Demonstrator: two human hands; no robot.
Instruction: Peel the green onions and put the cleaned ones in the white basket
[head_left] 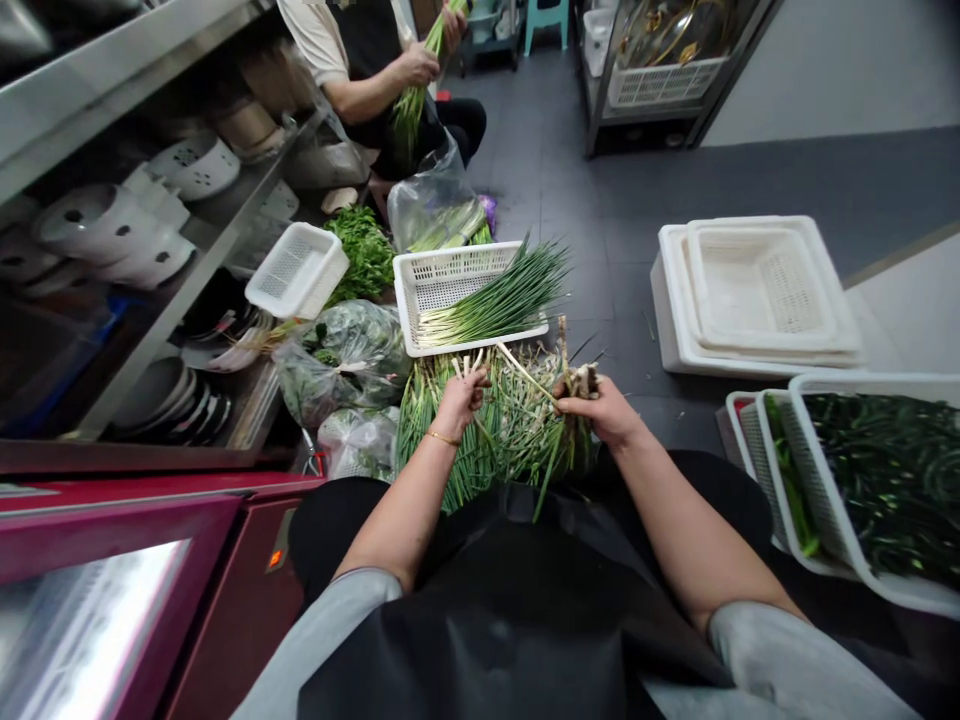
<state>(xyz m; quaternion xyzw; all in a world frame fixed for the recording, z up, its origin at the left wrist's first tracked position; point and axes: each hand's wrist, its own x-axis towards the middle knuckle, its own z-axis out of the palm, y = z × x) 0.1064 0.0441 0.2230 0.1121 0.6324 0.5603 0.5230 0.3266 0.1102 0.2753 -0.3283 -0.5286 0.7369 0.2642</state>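
Between my knees lies a heap of green onions (517,430), leaves and pale stems tangled together. My left hand (463,395) is closed around several thin green onions, their white ends poking up past the fingers. In my right hand (600,405) is a clump of green onions with brownish, dirty roots, the leaves hanging down below. One pale stem slants from that clump toward the upper left. Just beyond both hands stands a white perforated basket (442,262), where a bundle of green onions (502,300) rests with its tips over the right rim.
Bagged greens (345,350), a small white basket (298,268) and leafy herbs (361,250) sit at left, beside a dish shelf (187,310). Stacked white tubs (757,290) and a crate of green peppers (885,480) stand at right. Another person (375,80) holds green stalks.
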